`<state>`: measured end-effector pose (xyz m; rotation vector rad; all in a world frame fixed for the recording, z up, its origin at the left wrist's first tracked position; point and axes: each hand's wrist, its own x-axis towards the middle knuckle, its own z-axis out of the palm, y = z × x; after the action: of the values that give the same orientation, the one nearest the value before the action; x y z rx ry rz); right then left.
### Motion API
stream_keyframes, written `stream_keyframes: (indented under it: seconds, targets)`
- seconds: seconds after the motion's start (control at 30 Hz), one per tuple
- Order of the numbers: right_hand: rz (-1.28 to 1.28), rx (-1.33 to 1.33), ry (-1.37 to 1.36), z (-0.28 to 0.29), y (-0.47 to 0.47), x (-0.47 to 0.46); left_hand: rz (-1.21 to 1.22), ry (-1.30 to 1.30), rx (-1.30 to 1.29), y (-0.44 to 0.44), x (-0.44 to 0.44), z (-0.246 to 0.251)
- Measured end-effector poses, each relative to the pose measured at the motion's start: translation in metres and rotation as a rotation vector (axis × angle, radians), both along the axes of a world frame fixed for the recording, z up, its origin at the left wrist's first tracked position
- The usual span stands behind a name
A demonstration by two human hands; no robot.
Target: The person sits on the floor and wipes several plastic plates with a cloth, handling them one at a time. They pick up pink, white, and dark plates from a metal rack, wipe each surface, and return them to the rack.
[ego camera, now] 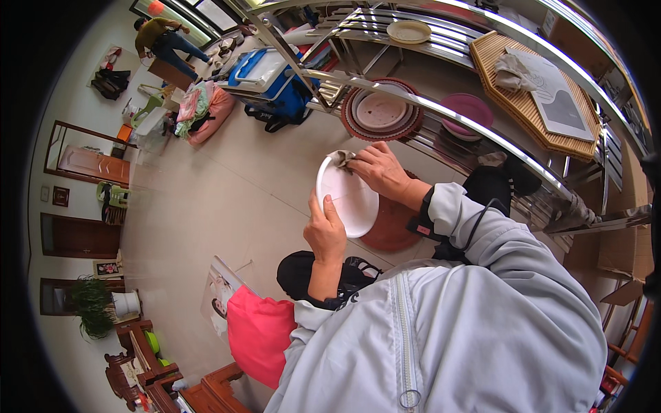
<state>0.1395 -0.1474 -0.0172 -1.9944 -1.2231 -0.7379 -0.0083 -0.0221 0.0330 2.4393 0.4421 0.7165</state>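
Observation:
A shallow white round dish [351,201] is tilted up in front of my body, its pale inside facing me. My left hand [326,227] grips its lower left rim, with the thumb over the edge. At the top rim, my right hand [384,170] pinches a crumpled greyish cloth [342,160] against the dish. Behind and below the dish, a reddish-brown round tray [395,227] is partly hidden. Several round dishes are nested on the low rack, a white one [381,109] innermost and brown rims around it.
A metal rack [361,80] stands ahead and to the right. On it are a purple dish [467,113], a cream dish [409,32] and a woven bamboo board [557,124]. A blue cooler box [273,72] sits beyond. Another person [168,38] stands far left. A pink bag [261,330] lies at my left.

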Motion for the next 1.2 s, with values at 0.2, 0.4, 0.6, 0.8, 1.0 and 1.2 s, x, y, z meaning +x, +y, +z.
stream_keyframes:
  seconds: [0.2,0.4,0.6,0.8,1.0,1.2]
  targets:
    - [0.247,-0.024,0.438,-0.001,-0.009,-0.051,0.072,-0.059,0.249,-0.002,0.005,0.001]
    - [0.386,-0.005,0.318,0.001,-0.004,-0.071,0.018,-0.148,0.315,-0.007,0.008,0.000]
    - [0.037,-0.298,-0.127,-0.048,-0.012,-0.033,0.063,0.053,0.234,-0.012,0.002,0.000]
    - [-0.384,-0.293,0.703,-0.069,-0.024,-0.013,0.185,0.219,0.152,0.015,-0.003,-0.022]
    - [-0.229,0.195,0.582,-0.021,-0.016,-0.014,0.219,0.173,-0.580,0.040,-0.003,-0.027]
    - [-0.265,0.318,0.281,0.018,-0.010,-0.015,0.228,0.152,-0.624,0.040,-0.009,-0.022]
